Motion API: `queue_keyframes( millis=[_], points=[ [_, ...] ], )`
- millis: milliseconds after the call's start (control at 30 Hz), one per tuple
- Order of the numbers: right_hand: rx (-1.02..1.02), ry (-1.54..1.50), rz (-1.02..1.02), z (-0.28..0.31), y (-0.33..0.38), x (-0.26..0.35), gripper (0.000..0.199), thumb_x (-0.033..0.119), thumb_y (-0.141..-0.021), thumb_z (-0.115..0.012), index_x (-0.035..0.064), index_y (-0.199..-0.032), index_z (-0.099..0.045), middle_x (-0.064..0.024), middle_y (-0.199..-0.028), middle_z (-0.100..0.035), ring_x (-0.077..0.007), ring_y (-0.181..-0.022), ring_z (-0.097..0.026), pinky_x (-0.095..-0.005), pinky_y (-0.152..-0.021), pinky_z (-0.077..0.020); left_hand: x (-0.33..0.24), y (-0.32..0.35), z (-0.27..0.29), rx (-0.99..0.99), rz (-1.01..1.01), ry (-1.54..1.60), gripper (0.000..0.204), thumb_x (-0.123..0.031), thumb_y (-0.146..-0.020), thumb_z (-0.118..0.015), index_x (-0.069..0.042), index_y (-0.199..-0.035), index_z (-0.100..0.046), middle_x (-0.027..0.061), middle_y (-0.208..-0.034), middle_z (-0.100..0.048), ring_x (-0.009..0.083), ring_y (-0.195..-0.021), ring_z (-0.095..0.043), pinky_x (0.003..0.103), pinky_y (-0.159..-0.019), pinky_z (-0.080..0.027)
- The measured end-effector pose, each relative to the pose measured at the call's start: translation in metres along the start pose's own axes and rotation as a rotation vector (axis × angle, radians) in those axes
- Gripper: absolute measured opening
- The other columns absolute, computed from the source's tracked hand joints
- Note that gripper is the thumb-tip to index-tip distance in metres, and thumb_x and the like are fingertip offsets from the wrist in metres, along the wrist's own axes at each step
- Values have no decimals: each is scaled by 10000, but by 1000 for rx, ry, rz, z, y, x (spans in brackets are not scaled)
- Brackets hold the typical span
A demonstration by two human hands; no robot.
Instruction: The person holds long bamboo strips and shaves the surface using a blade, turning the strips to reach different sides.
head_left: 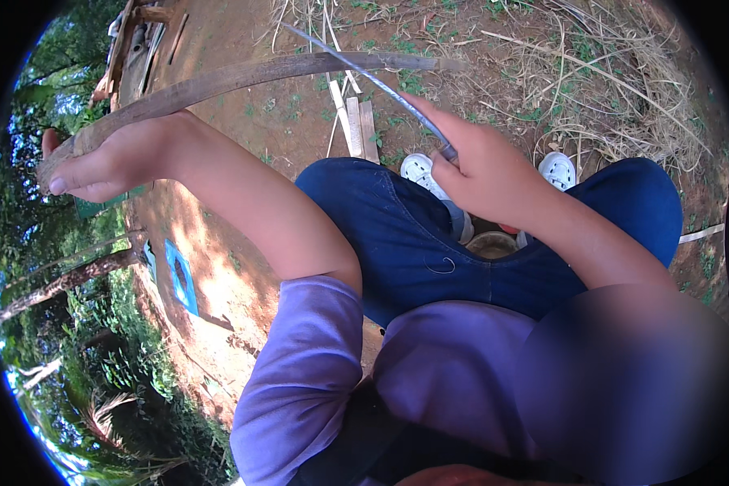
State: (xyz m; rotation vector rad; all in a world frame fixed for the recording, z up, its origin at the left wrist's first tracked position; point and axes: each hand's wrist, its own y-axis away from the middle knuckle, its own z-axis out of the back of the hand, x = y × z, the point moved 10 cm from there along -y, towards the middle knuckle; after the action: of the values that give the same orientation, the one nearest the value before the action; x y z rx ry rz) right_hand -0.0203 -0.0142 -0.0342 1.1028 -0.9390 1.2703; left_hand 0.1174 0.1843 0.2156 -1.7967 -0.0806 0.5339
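Observation:
My left hand (pixel 130 158) is stretched out to the left, its fingers wrapped around the near end of a long, flat brown strip of wood or bamboo (pixel 243 78). From there the strip arcs up and to the right, above my knees. In my right hand (pixel 490 170), in front of my lap, is a knife (pixel 377 81) with a long thin blade pointing up and left. The index finger lies along the blade's base, and most of the handle is hidden in the fist. The blade crosses the strip near its far part; whether they touch, I cannot tell.
Thin pale shavings (pixel 624 105) lie heaped on the dirt ground at the far right. Short wooden slats (pixel 360 125) lie ahead of my knees, near my white clogs (pixel 419 172). A blue sheet-like object (pixel 181 277) and a thin trunk (pixel 73 285) are at the left, beside greenery.

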Motion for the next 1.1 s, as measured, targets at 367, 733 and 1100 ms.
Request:
queue_keyframes(
  millis=[367,733,1100],
  points=[
    [-71,-41,315,5,14,77,691,36,-887,-543,137,-1558,-416,-97,-583,-479,-178,-470,-459,-335,-525,-412,-4,-2,1,-7,-84,46,573,-496,-1092,-234,-8,-1054,-532,129,-1062,-497,269,-1049,-477,452,-953,-412],
    [-72,-28,247,8,13,59,691,63,-887,-557,113,-1558,-402,-117,-594,-498,-204,-494,-489,-358,-538,-426,29,-15,17,95,-30,62,345,-351,-1083,-375,-90,-1265,-508,148,-1274,-548,247,-1285,-465,469,-1120,-320],
    [-8,8,54,1,5,17,633,76,-857,-572,36,-1478,-460,-205,-706,-634,-355,-606,-632,-459,-608,-496,32,-6,12,13,-6,24,374,-379,-1082,-319,-77,-1202,-504,155,-1229,-525,266,-1225,-469,480,-1068,-360]
  ],
)
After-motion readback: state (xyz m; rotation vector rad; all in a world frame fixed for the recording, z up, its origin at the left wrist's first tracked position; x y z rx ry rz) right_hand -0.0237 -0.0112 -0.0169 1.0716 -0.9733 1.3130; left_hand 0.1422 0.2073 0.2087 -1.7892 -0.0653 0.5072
